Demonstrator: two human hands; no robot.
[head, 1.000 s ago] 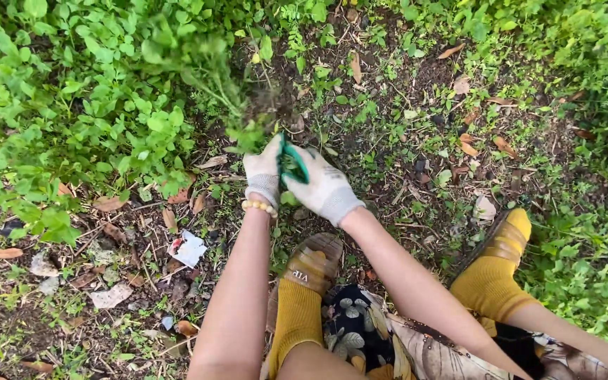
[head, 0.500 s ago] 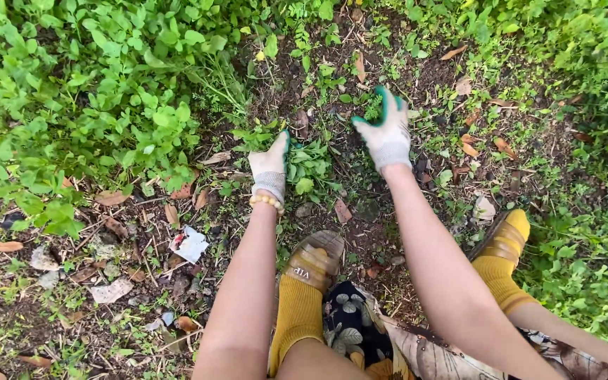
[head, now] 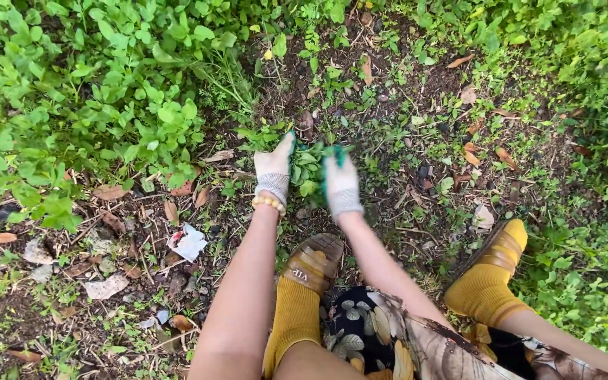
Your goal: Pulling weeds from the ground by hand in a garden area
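Both my hands wear white gloves with green palms. My left hand (head: pixel 274 167) and my right hand (head: pixel 340 181) press from either side on a small clump of leafy green weeds (head: pixel 309 169) growing in dark soil. The fingers curl around the clump, and its stems and roots are hidden between the gloves. A beaded bracelet (head: pixel 268 204) sits on my left wrist. The clump lies just in front of my left foot.
My feet in mustard socks and brown sandals (head: pixel 312 262) (head: pixel 499 246) stand on bare soil with dry leaves. Dense green plants (head: pixel 93 91) fill the upper left and right edge. A scrap of white paper (head: pixel 188 243) and pale stones (head: pixel 105 287) lie left.
My right hand, raised open half a second ago, has come down and left onto the weed clump. The uprooted plant held up one second ago is gone. My left hand stayed in place.
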